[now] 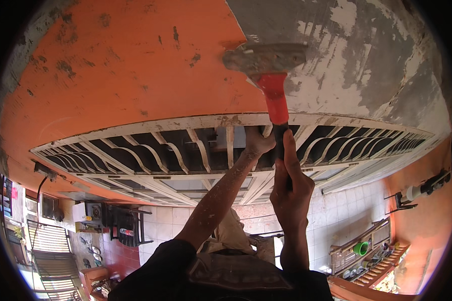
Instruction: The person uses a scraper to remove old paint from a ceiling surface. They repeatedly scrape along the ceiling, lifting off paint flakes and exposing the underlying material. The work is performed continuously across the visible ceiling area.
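Observation:
My right hand (293, 180) grips the black lower part of a wide scraper's handle, its index finger stretched along it. The scraper (277, 94) has a red neck and a broad blade smeared with plaster. Its blade lies over the border between orange paint (154, 75) and stripped grey plaster (324, 56) on the wall. Below, my left hand (259, 142) holds onto the white slatted grille (229, 146) above the window; its fingers are partly hidden among the slats. Pale dust specks the left forearm.
Beneath me is a metal-framed support (265, 244) on a tiled floor (324, 225). Stacked black plastic chairs (126, 225) stand at the left. At the right are a wooden rack (361, 244) with a green container (361, 248), and a wall-mounted fixture (414, 192). A cable (39, 192) hangs at the left.

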The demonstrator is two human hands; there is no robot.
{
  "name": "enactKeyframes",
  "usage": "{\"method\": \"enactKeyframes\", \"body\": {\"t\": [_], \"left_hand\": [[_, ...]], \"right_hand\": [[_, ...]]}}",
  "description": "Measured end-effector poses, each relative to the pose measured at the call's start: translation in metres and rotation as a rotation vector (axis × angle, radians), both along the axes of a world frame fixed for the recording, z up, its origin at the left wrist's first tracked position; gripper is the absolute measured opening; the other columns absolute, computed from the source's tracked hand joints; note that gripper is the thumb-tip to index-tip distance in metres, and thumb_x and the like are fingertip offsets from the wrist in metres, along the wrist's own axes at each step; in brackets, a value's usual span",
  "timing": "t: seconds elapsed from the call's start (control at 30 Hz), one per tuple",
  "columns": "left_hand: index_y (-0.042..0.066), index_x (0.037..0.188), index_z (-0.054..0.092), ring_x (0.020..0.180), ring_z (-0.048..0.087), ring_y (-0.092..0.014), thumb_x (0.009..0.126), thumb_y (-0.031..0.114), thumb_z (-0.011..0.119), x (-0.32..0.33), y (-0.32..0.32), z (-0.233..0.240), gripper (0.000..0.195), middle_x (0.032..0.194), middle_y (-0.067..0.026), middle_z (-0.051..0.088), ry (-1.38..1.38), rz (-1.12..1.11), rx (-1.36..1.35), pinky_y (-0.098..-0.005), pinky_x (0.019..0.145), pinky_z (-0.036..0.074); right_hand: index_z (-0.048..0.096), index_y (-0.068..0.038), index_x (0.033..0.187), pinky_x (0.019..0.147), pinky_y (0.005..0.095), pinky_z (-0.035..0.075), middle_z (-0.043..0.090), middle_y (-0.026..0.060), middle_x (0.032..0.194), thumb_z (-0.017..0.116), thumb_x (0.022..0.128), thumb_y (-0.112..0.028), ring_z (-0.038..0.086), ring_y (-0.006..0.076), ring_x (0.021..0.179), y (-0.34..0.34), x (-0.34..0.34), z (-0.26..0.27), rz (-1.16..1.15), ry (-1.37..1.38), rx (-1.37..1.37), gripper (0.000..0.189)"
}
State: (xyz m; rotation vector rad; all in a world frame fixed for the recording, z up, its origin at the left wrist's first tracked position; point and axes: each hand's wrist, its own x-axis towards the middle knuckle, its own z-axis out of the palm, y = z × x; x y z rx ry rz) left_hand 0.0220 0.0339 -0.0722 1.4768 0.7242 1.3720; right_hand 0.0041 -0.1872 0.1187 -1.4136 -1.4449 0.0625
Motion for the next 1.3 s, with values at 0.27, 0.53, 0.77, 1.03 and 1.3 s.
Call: {"method": "enactKeyframes", "body": {"t": [0.27,0.53,0.77,1.03,1.3], "left_hand": [[0.007,0.115,0.060,0.113,0.052,-0.040,0.070,0.005,0.065,-0.008,-0.012,0.020,0.045,0.114,-0.0182,0.058,-0.082,0.009,0.144,-0.0510,0.099,0.036],[0.008,0.113,0.062,0.114,0.052,-0.038,0.066,0.007,0.069,-0.012,-0.025,0.051,0.048,0.118,-0.0166,0.057,-0.293,0.011,0.195,-0.0504,0.100,0.036],[0.008,0.112,0.063,0.108,0.055,-0.040,0.068,0.009,0.070,-0.012,-0.022,0.052,0.044,0.112,-0.0160,0.060,-0.146,0.086,0.329,-0.0510,0.097,0.038],[0.007,0.115,0.061,0.110,0.053,-0.041,0.069,0.008,0.071,-0.009,-0.018,0.042,0.047,0.113,-0.0190,0.058,-0.171,0.034,0.309,-0.0506,0.098,0.038],[0.009,0.115,0.063,0.112,0.052,-0.041,0.068,0.008,0.070,-0.016,-0.022,0.052,0.047,0.116,-0.0178,0.058,-0.050,0.178,0.485,-0.0511,0.100,0.036]], "right_hand": [[0.046,-0.006,0.144,0.058,0.0235,0.046,0.057,0.0163,0.137,0.050,0.098,-0.001,0.060,0.0049,0.076,-0.003,-0.002,0.027,0.019,0.044,-0.036,0.046],[0.046,-0.006,0.144,0.072,0.0257,0.050,0.054,0.0098,0.141,0.047,0.099,-0.001,0.066,0.0138,0.103,-0.002,-0.006,0.047,0.012,0.043,-0.062,0.045],[0.048,-0.010,0.143,0.056,0.0239,0.044,0.057,0.0101,0.138,0.053,0.098,-0.001,0.055,0.0050,0.071,-0.007,-0.008,0.060,-0.015,-0.070,0.012,0.047],[0.048,-0.013,0.144,0.054,0.0242,0.045,0.059,0.0118,0.135,0.053,0.097,0.000,0.054,0.0038,0.063,-0.006,-0.009,0.074,-0.011,-0.045,-0.017,0.049],[0.045,-0.012,0.146,0.055,0.0214,0.044,0.058,0.0087,0.137,0.051,0.098,0.000,0.049,0.0018,0.065,-0.006,-0.012,0.074,-0.023,-0.027,0.034,0.049]]}}
